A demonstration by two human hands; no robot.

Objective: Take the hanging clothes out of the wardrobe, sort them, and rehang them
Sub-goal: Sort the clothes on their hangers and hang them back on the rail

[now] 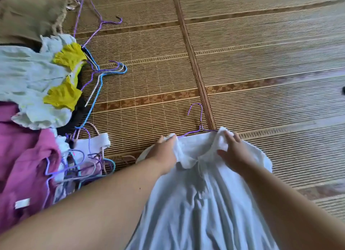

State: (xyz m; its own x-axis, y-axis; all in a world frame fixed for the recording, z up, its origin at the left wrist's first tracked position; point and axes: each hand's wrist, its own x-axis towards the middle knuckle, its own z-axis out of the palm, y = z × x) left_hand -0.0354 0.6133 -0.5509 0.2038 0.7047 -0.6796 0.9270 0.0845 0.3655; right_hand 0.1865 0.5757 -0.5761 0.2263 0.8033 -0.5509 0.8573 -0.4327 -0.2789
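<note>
white collared fabric shirt (205,203) at 6 o'clock on woven straw mat (261,63) | left hand (166,152) grips shoulder, right hand (235,152) pinches collar | risk: purple wire hanger (200,123) at 12 o'clock may slip out if tugged

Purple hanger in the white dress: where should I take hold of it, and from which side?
Grip the purple hanger at its neck under the hook, coming from above, beyond the collar. Hook and neck lie bare on the mat; the shoulders run inside the white dress.
</note>
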